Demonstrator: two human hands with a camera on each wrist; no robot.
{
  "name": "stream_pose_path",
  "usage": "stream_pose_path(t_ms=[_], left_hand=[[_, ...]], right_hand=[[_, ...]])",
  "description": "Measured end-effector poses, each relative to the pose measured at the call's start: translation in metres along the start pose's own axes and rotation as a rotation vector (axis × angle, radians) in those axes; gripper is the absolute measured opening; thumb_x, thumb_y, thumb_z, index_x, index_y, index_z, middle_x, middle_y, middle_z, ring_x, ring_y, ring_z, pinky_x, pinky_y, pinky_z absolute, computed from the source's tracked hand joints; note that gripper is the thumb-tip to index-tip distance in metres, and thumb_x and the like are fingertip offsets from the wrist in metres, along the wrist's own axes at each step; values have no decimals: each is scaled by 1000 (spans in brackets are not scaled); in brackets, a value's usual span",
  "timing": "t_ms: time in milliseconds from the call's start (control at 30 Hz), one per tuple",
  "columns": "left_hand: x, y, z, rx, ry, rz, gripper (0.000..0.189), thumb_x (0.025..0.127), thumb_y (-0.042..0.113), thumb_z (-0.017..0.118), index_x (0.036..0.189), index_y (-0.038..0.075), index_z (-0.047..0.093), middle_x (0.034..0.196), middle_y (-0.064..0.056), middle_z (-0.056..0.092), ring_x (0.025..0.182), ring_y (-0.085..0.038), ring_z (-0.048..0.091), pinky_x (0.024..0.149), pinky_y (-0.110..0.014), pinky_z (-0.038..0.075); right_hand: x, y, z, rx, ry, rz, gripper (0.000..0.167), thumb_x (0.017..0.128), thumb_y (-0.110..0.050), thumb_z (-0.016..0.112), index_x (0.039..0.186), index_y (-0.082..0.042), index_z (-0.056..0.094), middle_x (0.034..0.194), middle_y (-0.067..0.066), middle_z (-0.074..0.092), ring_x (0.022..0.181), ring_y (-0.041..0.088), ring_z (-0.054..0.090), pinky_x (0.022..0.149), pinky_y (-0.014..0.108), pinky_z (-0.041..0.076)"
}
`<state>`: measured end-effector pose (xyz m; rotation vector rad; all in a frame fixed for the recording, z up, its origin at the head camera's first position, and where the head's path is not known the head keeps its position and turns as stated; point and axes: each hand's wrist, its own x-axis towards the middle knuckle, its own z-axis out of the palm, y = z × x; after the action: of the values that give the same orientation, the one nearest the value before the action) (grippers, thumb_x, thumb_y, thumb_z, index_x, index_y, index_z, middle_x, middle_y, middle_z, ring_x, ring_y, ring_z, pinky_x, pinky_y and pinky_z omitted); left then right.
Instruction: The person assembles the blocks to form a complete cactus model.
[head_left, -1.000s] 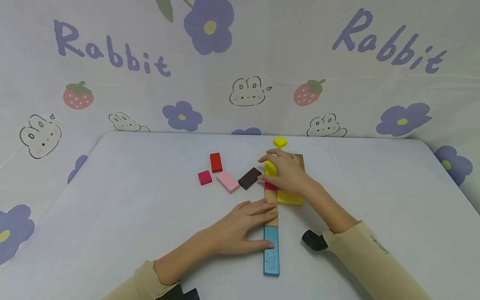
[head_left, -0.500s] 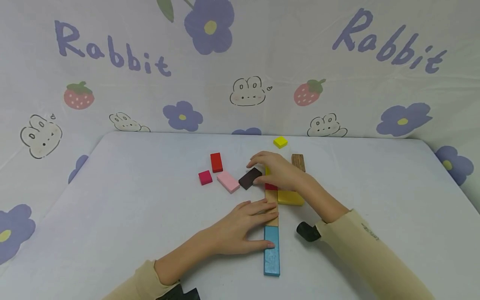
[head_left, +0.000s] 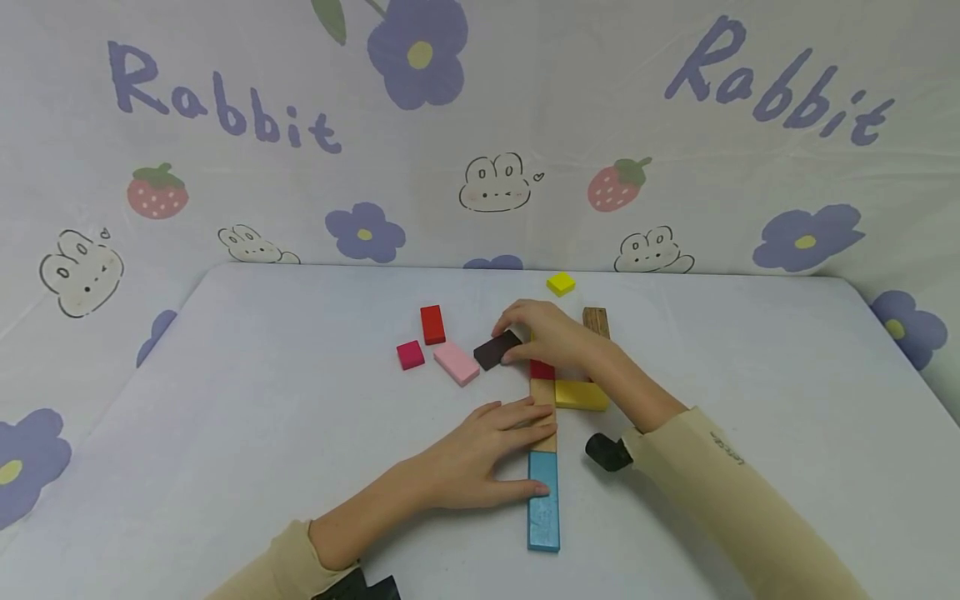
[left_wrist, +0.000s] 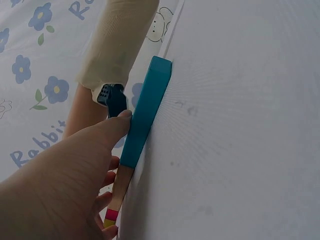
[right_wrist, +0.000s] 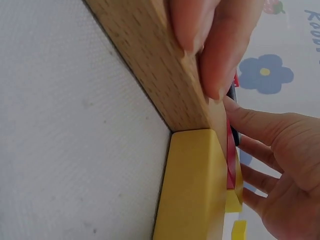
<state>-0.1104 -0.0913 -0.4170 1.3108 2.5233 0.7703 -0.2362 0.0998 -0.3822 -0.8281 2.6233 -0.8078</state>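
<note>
Pinching the dark brown block (head_left: 493, 352) in the grip of the right hand (head_left: 553, 335), just beside the pink block (head_left: 456, 364) on the desk (head_left: 225, 417).
The left hand (head_left: 476, 462) lies spread, thumb on the blue block (head_left: 543, 523); a low sweep of the right could knock the half-hidden crimson block (head_left: 542, 370) askew.

Brought the right hand (head_left: 551, 333) and right sleeve (head_left: 750, 500) closer to the pink block (head_left: 456, 364) than 1 second ago. Now pinching the dark block (head_left: 492, 352) near the pink block, having turned it slightly and nudged it a little farther back.
</note>
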Motion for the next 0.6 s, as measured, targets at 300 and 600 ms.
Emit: stream_pose_path(t_ms=[300, 600], left_hand=[[1, 0, -1, -6, -1, -3, 71, 99, 44, 71, 159, 14, 49, 170, -1, 39, 161, -22, 27, 129, -58, 23], [1, 2, -3, -21, -1, -8, 71, 99, 43, 72, 159, 13, 49, 170, -2, 38, 161, -21, 27, 129, -58, 24]], right_hand=[[5, 7, 1, 16, 54, 9, 36, 95, -14, 80, 127, -2, 71, 129, 15, 69, 121, 32, 59, 113, 47, 49], [14, 9, 0, 11, 97, 62, 37, 97, -18, 79, 127, 1, 69, 123, 17, 71, 113, 31, 61, 108, 45, 52]])
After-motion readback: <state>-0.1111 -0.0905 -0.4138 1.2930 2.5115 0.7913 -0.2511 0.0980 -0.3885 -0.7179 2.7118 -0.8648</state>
